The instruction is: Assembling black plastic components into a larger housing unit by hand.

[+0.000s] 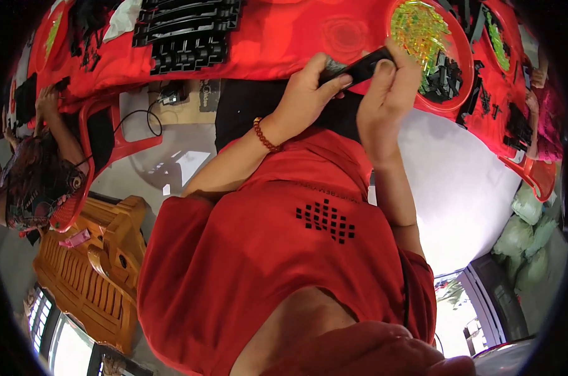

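Note:
Above my lap, at the edge of the red-covered table, both hands hold a slim black plastic piece tilted up to the right. My left hand, with a brown bead bracelet at the wrist, is closed on its lower left end. A small greyish patch shows by those fingers; what it is I cannot make out. My right hand grips the upper right end, thumb on the near face. Just right of it stands a round red basin holding small yellow-green parts and black plastic pieces.
Stacked black plastic strips lie on the red tablecloth at the far left. Other people sit on both sides, one with a hand at the table. Red plastic chairs and a wooden bench stand around.

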